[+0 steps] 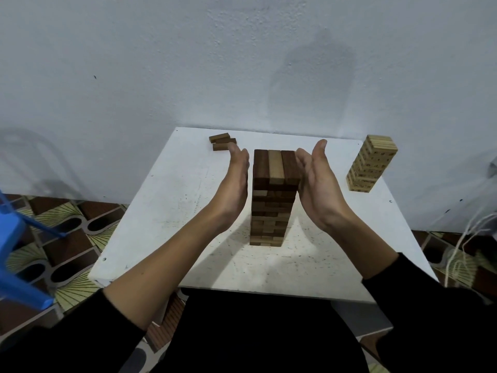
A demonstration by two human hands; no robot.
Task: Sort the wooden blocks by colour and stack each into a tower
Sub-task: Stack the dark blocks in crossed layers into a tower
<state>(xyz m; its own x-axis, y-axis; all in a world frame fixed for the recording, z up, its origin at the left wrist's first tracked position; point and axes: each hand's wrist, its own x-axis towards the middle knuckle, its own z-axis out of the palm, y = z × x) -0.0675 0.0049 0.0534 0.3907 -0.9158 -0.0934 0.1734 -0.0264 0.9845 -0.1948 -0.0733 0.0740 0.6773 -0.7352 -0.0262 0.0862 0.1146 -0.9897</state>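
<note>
Currently left hand [236, 179] and right hand [316, 181] are flanking mixed tower [271, 197] at 9 and 3 o'clock — fingers straight, gripping nothing — squaring wants even, gentle pressure.

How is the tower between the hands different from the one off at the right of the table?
The tower between the hands mixes dark brown and pale blocks; the right-hand tower is pale throughout. The mixed one stands mid-table with the left hand and right hand open at its sides; the pale one stands alone near the table's far right edge. The pale tower's blocks carry dark marks, too small to read. Both are upright stacks of crosswise wooden layers.
</note>
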